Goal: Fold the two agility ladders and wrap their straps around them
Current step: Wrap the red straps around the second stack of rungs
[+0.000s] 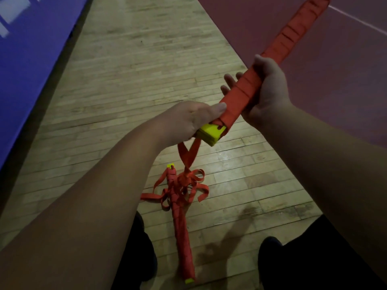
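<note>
A wooden floor (129,65) is running up the middle of the frame. At the bottom edge, dark trouser legs (314,258) are showing. Between them the floor ladder (181,227) is lying folded on the boards, with loose straps (196,185) spilling from its far end.

Above it, at frame centre, the left hand (188,120) is clamping its grip on the yellow end (212,133) of the held ladder (240,95). A strap loop (188,153) is hanging below this hand; whether it is joining the floor ladder cannot be told. Farther up, the right hand (268,95) is curling its grip round the wrapped bundle from beneath.

The bundle's long axis is running from frame centre to the upper right corner. The left hand is nearer the free strap, so the next wrap is likely starting there.

A blue mat (25,70) is lying at upper left, a maroon mat (314,49) at upper right.
</note>
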The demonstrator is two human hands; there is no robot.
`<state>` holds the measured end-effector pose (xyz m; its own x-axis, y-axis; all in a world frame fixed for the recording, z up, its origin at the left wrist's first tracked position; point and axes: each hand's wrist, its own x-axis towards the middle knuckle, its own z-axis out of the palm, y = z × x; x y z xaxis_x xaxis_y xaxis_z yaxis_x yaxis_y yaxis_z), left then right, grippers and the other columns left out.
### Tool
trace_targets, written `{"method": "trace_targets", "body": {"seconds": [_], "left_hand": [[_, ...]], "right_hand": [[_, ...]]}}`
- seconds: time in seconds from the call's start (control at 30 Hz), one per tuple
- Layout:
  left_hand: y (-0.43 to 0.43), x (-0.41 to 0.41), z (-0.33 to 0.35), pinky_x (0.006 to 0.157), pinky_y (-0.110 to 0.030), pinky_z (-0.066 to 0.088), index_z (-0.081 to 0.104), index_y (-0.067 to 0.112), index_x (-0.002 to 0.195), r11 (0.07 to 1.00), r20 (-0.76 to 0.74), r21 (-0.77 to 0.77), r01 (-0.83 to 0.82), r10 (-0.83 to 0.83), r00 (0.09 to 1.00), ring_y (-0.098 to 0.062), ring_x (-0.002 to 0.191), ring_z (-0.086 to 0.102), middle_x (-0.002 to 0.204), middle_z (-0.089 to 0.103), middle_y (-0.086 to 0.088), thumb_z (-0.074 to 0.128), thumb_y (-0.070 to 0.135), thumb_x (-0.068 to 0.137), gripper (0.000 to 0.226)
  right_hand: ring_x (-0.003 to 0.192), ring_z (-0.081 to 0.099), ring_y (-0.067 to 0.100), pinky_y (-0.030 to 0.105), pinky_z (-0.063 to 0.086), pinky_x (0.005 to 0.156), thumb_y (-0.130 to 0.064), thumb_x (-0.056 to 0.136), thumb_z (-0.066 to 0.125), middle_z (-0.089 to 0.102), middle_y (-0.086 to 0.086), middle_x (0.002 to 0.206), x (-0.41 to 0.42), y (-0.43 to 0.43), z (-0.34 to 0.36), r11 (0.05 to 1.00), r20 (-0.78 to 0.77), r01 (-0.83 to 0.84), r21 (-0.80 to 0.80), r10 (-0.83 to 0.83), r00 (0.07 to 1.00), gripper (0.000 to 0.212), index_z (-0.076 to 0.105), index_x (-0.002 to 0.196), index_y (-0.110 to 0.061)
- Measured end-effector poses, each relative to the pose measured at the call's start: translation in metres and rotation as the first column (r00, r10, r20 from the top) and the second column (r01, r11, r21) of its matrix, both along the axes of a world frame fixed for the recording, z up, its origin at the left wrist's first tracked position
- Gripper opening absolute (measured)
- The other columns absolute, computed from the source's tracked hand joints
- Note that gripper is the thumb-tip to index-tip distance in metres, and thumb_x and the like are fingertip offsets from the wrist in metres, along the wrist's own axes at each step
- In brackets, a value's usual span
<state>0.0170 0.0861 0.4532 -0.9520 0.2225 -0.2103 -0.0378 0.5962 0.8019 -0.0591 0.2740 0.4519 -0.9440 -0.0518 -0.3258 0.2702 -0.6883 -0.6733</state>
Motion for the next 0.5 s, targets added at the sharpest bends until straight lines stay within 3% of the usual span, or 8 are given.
{"method": "trace_targets", "body": {"seconds": [0.07, 0.13, 0.27, 0.33, 0.43, 0.5], "left_hand": [[0.004, 0.001, 0.004, 0.07, -0.034, 0.043, 0.076, 0.009, 0.106, 0.992, 0.046, 0.123, 0.009, -0.014, 0.999, -0.016, 0.068, 0.049, 0.076, 0.061, 0.001, 0.05, 0.072, 0.106, 0.068], [0.007, 0.0, 0.007, 0.069, -0.032, 0.045, 0.074, 0.005, 0.105, 0.992, 0.083, 0.12, 0.028, -0.038, 0.996, -0.012, 0.064, 0.049, 0.074, 0.06, 0.001, 0.049, 0.071, 0.106, 0.07], [0.008, 0.001, 0.009, 0.075, -0.033, 0.051, 0.076, 0.015, 0.104, 0.984, 0.163, -0.132, 0.117, -0.095, 0.982, -0.011, 0.062, 0.055, 0.064, 0.064, 0.009, 0.042, 0.078, 0.104, 0.072], [0.008, 0.001, 0.009, 0.072, -0.031, 0.051, 0.079, 0.021, 0.103, 0.957, 0.135, -0.267, 0.113, -0.079, 0.988, -0.011, 0.062, 0.059, 0.06, 0.067, 0.011, 0.041, 0.078, 0.104, 0.068], [0.008, -0.002, 0.009, 0.067, -0.028, 0.049, 0.081, 0.024, 0.102, 0.918, 0.069, -0.379, 0.113, -0.093, 0.993, -0.012, 0.068, 0.067, 0.073, 0.077, 0.007, 0.042, 0.07, 0.109, 0.061], [0.011, -0.003, 0.009, 0.065, -0.027, 0.048, 0.08, 0.024, 0.098, 0.883, 0.031, -0.449, 0.135, -0.136, 0.99, -0.01, 0.069, 0.068, 0.076, 0.078, 0.006, 0.04, 0.065, 0.112, 0.059]], "right_hand": [[0.096, 0.081, 0.034, 0.049, 0.065, 0.087, -0.026, 0.097, 0.074, 0.073, 0.018, 0.11, -0.001, 0.003, 0.004, 0.996, -0.008, -0.015, -0.085, 0.014, 1.0, 0.044, 0.059, 0.132, -0.004], [0.078, 0.078, 0.023, 0.038, 0.064, 0.075, -0.024, 0.098, 0.071, 0.076, 0.013, 0.096, -0.002, 0.003, 0.003, 0.993, 0.018, -0.037, -0.113, 0.039, 0.999, 0.033, 0.061, 0.123, -0.006], [0.061, 0.068, 0.015, 0.031, 0.057, 0.059, -0.023, 0.095, 0.071, 0.068, 0.004, 0.074, -0.005, -0.005, -0.011, 0.994, 0.108, 0.01, 0.112, -0.022, 0.994, 0.026, 0.062, 0.115, -0.009], [0.06, 0.07, 0.016, 0.033, 0.058, 0.058, -0.022, 0.097, 0.07, 0.07, 0.005, 0.075, -0.005, -0.007, -0.015, 0.971, 0.123, 0.048, 0.235, -0.078, 0.989, 0.027, 0.061, 0.118, -0.009], [0.057, 0.072, 0.018, 0.036, 0.062, 0.057, -0.021, 0.098, 0.067, 0.072, 0.009, 0.078, -0.006, -0.008, -0.021, 0.913, 0.106, 0.143, 0.381, -0.197, 0.975, 0.025, 0.058, 0.12, -0.01], [0.057, 0.073, 0.019, 0.042, 0.067, 0.06, -0.021, 0.099, 0.066, 0.073, 0.012, 0.082, -0.005, -0.008, -0.021, 0.877, 0.093, 0.188, 0.441, -0.253, 0.963, 0.016, 0.055, 0.109, -0.015]]}}
